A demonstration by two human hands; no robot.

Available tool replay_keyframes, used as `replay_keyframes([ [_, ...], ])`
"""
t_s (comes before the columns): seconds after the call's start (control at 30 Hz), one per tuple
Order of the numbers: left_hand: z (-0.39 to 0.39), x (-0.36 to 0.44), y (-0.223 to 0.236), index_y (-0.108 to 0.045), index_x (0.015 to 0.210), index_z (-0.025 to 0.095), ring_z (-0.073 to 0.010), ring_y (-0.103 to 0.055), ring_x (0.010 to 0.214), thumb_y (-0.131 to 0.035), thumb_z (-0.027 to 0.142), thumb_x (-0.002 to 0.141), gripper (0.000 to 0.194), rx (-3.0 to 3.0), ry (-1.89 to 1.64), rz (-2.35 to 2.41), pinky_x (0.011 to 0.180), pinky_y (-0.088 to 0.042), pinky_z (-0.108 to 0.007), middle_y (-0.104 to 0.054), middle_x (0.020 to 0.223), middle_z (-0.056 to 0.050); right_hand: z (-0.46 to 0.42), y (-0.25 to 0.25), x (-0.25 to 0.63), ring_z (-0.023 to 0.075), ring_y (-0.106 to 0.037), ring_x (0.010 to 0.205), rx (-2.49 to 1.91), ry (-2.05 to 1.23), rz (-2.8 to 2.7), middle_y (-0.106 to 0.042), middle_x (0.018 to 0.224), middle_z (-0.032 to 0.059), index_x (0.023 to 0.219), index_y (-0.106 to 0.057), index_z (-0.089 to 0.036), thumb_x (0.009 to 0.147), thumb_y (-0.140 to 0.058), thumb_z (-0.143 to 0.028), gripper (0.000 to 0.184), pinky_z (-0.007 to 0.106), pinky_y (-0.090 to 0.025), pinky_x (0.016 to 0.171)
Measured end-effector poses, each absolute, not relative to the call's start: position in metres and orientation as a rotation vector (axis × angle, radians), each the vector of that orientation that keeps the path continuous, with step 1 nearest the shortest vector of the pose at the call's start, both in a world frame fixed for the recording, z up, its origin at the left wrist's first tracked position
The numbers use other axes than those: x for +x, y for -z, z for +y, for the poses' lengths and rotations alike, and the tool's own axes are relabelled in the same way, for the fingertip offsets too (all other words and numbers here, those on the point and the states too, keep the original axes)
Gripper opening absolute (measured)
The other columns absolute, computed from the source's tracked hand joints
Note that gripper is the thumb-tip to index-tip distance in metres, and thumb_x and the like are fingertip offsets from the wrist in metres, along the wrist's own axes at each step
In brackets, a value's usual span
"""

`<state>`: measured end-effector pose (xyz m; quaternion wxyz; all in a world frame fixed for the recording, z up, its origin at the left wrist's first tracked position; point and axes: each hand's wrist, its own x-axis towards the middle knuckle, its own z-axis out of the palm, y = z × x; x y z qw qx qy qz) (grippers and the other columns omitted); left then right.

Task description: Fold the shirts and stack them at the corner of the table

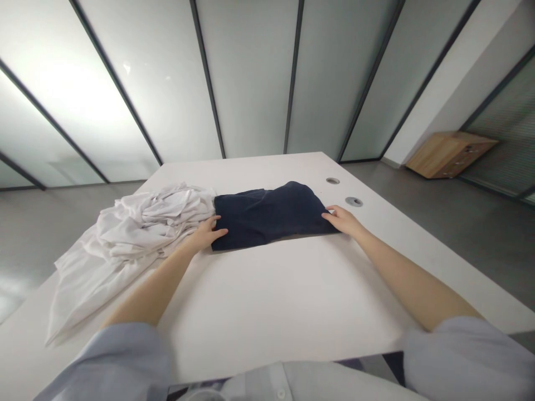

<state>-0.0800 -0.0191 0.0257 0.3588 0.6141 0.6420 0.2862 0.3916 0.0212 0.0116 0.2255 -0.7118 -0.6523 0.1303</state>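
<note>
A folded navy garment [271, 214] lies flat on the white table [288, 301], wider than it is deep, with a rounded bulge along its far edge toward the right. Its exact kind does not show. At its left edge, my left hand [204, 233] grips the cloth, thumb on top and the other fingers partly hidden. The opposite edge is held by my right hand [341, 220], near the front right corner. Just left of the garment, close to my left wrist, is a rumpled heap of white cloth [137, 223].
Two round cable grommets [354, 201] are set in the table's right side. Beyond the far edge stands a frosted glass partition [251, 78] with dark frames. A wooden cabinet [447, 154] rests on the grey floor at the right. The white cloth reaches the table's left edge.
</note>
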Motion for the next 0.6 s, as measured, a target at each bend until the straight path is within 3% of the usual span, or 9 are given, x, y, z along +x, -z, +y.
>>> replay_keyframes([
  [0.17, -0.037, -0.060, -0.024, -0.048, 0.139, 0.016, -0.0290, -0.056, 0.123, -0.062, 0.044, 0.081, 0.065, 1.942, -0.596, 1.789, 0.105, -0.042, -0.042, -0.060, 0.133, -0.012, -0.003, -0.002, 0.392, 0.0254, -0.062, 0.112, -1.859, -0.217, -2.022, -0.067, 0.123, 0.0105, 0.125, -0.062, -0.018, 0.087, -0.057, -0.032, 0.041, 0.035, -0.045, 0.097],
  [0.37, -0.002, -0.045, -0.020, -0.051, 0.135, 0.017, -0.0274, -0.048, 0.132, -0.049, 0.038, 0.091, 0.049, 2.062, -0.560, 1.872, 0.114, -0.029, -0.044, -0.056, 0.139, -0.012, 0.012, -0.003, 0.378, 0.0327, -0.058, 0.114, -1.995, 0.018, -2.196, -0.064, 0.123, 0.0178, 0.130, -0.061, -0.015, 0.091, -0.051, -0.038, 0.046, 0.042, -0.042, 0.098],
  [0.6, 0.025, -0.050, -0.010, -0.056, 0.128, 0.013, -0.0254, -0.057, 0.121, -0.052, 0.028, 0.087, 0.044, 2.000, -0.930, 1.961, 0.105, -0.042, -0.037, -0.062, 0.129, -0.014, 0.035, 0.002, 0.366, 0.0306, -0.060, 0.106, -1.994, -0.011, -1.925, -0.067, 0.117, 0.0137, 0.122, -0.067, -0.019, 0.087, -0.055, -0.035, 0.040, 0.042, -0.045, 0.093],
])
